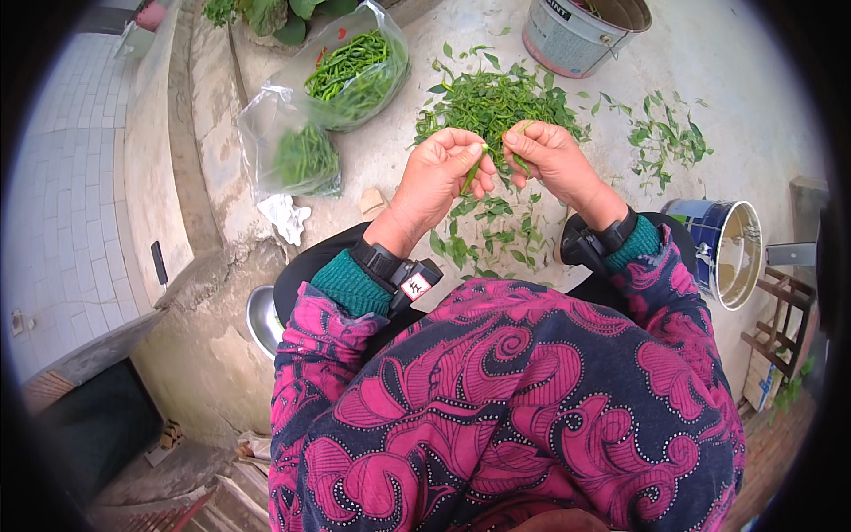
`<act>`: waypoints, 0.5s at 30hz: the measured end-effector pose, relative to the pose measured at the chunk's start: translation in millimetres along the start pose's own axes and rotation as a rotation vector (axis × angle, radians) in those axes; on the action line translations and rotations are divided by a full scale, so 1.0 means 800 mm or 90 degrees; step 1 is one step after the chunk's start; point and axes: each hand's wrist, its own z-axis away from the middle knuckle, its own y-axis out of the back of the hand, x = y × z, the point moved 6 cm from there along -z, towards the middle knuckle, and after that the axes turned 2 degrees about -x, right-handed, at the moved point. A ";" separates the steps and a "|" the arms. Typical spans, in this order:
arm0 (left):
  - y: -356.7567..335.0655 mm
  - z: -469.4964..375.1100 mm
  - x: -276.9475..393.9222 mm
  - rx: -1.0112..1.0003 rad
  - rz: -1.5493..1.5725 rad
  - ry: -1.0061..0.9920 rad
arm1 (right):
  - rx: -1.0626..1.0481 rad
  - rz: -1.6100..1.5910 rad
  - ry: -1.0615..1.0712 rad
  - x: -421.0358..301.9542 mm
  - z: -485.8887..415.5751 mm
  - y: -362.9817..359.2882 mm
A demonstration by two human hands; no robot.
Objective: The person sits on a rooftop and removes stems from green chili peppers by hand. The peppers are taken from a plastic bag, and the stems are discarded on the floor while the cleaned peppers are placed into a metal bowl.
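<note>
My left hand [442,166] pinches a slim green chili pepper [471,178] between thumb and forefinger, its tip hanging down. Close beside it, my right hand [553,158] grips another small green chili [521,163], with a thin stem end [526,126] sticking out above the fingers. Both hands are above a heap of green chilies and leaves [495,100] on the concrete ground. To the left of the heap, a clear plastic bag [392,73] holds many green chilies. A second clear bag [256,143] with green chilies leans against it.
A metal bucket [565,40] stands beyond the heap. At right, a blue-and-white bucket [705,233] lies near a wooden stool [781,319]. Loose leaves [671,136] are scattered on the ground. By my left leg are a metal bowl [260,319] and a crumpled white bag [286,216].
</note>
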 end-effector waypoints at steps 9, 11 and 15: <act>0.006 -0.002 -0.032 0.047 -0.174 0.151 | 0.123 0.207 0.122 0.013 0.004 -0.016; 0.008 -0.003 -0.030 0.055 -0.233 0.150 | 0.107 0.170 0.082 0.017 0.004 -0.013; 0.011 -0.002 -0.023 0.076 -0.368 0.108 | 0.105 0.084 -0.010 0.023 0.002 -0.001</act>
